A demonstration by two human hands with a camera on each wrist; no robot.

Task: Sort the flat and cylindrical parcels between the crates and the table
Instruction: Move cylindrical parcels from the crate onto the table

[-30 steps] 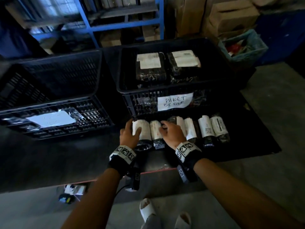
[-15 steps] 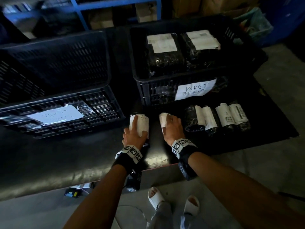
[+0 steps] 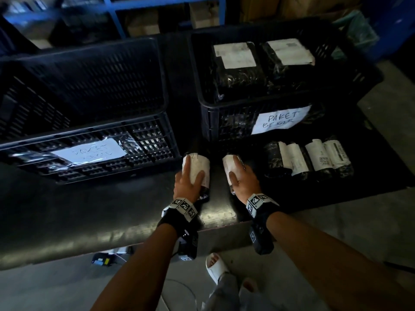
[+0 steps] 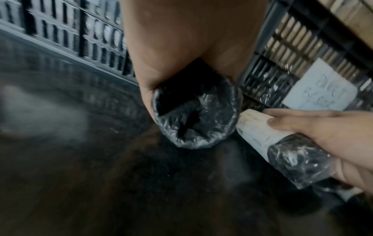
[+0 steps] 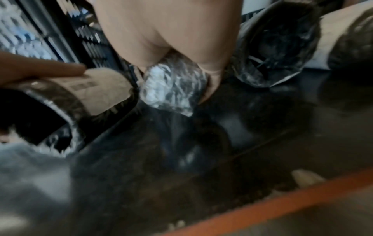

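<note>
Since a second ago: two cylindrical parcels drawn out of the row, now apart from the four rolls [image 3: 307,159] left at 3 o'clock.

Item 1, left-hand roll [image 3: 197,170]: black bubble-wrapped cylinder with white label, lying on the dark table [image 3: 89,212] at 5 o'clock of the crate marked "PAKET KECIL" [image 3: 89,122]. My left hand [image 3: 188,184] lies over it, fingers spread along the label and thumb down its side, curled round it.

Item 2, right-hand roll [image 3: 232,168]: same wrap, just below the front wall of the crate marked "PAKET BESAR" [image 3: 278,102], which holds two flat parcels [image 3: 262,63]. My right hand [image 3: 243,182] clasps it from above.

Handling, as judged: light, padded, slightly yielding; the film looks slick, the paper label less so. Best taken round the middle on the label, thumb opposite the fingers; the crumpled ends would crush and slip.
</note>
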